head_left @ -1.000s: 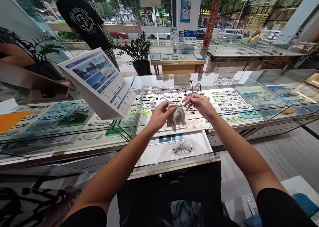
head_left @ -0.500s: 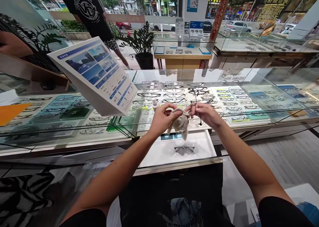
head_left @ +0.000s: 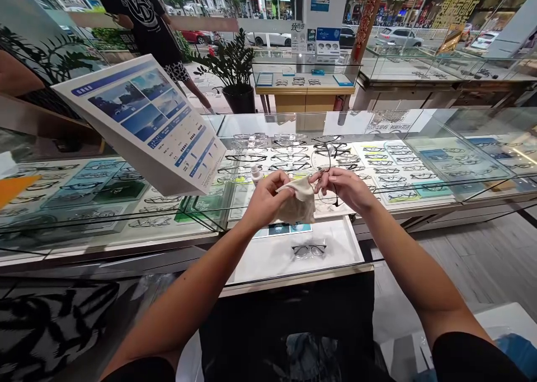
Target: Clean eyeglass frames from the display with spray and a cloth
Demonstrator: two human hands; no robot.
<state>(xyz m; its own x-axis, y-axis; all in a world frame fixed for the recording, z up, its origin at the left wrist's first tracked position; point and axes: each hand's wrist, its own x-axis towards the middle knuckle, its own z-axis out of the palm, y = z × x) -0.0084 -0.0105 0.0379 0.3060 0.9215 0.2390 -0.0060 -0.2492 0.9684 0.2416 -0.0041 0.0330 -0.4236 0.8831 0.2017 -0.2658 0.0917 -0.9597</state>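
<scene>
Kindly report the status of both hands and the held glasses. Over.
Left hand pinching pale cloth. Right hand holding thin-framed glasses. Open drawer below, second pair inside; no obstruction visible at hands.

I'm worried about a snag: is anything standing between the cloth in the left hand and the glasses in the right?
Nothing separate visibly does. Only the fingertips of the right hand show there, beside the edge of the cloth and covering part of the glasses; whether the two touch is hidden.

Short black sleeves point(head_left: 464, 351), black top point(head_left: 247, 320) with a grey-blue print point(head_left: 312, 353) in front.
</scene>
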